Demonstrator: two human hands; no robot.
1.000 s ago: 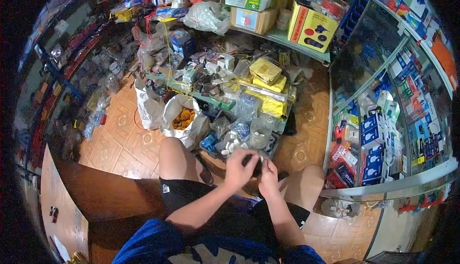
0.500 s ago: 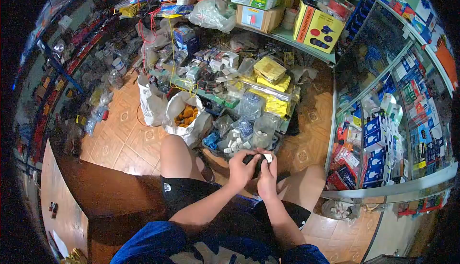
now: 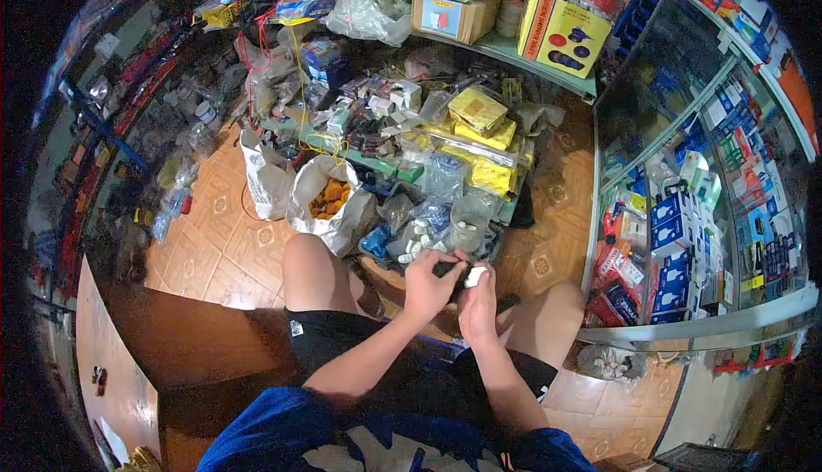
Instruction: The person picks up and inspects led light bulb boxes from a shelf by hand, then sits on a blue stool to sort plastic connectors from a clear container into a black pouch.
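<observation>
Between my knees, my two hands meet close together. My right hand (image 3: 479, 311) is closed around a small white block-like piece (image 3: 475, 277), which shows at its fingertips. Beside it, my left hand (image 3: 428, 288) pinches a small dark piece (image 3: 443, 269) whose kind I cannot make out. The fingertips of both hands nearly touch. Just beyond them, several similar white pieces (image 3: 416, 247) lie among plastic bags, next to a clear plastic jar (image 3: 468, 225).
A white sack (image 3: 301, 198) holding orange-brown pieces stands ahead of my left knee. Yellow packets (image 3: 492, 176) and small boxes heap up behind. To the right is a glass display case (image 3: 591, 241) with boxed goods; at left, a wooden bench (image 3: 107, 343).
The white piece now shows more fully at my right fingertips. My left fingers have shifted and stretched toward it. The whole view has moved slightly.
</observation>
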